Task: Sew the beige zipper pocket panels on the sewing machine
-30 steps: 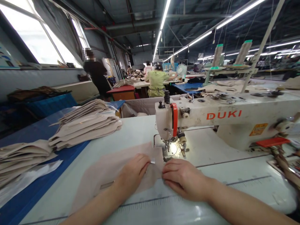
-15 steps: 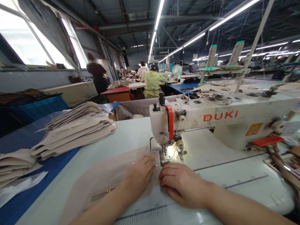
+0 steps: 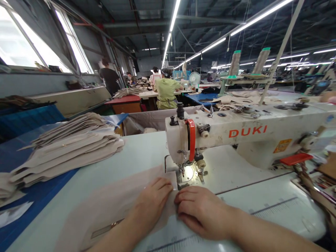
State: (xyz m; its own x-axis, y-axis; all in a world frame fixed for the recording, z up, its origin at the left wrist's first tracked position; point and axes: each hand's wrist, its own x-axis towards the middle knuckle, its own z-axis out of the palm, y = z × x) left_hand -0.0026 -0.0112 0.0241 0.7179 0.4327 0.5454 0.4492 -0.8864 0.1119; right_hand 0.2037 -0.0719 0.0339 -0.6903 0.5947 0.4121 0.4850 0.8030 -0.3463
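Observation:
A thin beige fabric piece (image 3: 110, 206) lies flat on the pale sewing table (image 3: 136, 154), its right end under the presser foot of a white DUKI sewing machine (image 3: 236, 134). My left hand (image 3: 152, 203) rests on the fabric with curled fingers just left of the needle. My right hand (image 3: 201, 210) presses down on the fabric's edge right in front of the lit needle plate (image 3: 188, 172), fingers bent and pointing left. Both hands almost touch.
A stack of cut beige pieces (image 3: 70, 147) lies on a blue mat (image 3: 34, 196) at the left. Thread cones (image 3: 233, 63) stand behind the machine. Other workers (image 3: 165, 91) sit and stand at far tables. Clutter sits at the right edge (image 3: 320, 178).
Both hands have crept forward with the fabric toward the presser foot. The small white tag seen by my left fingers is now covered. The view has shifted slightly right.

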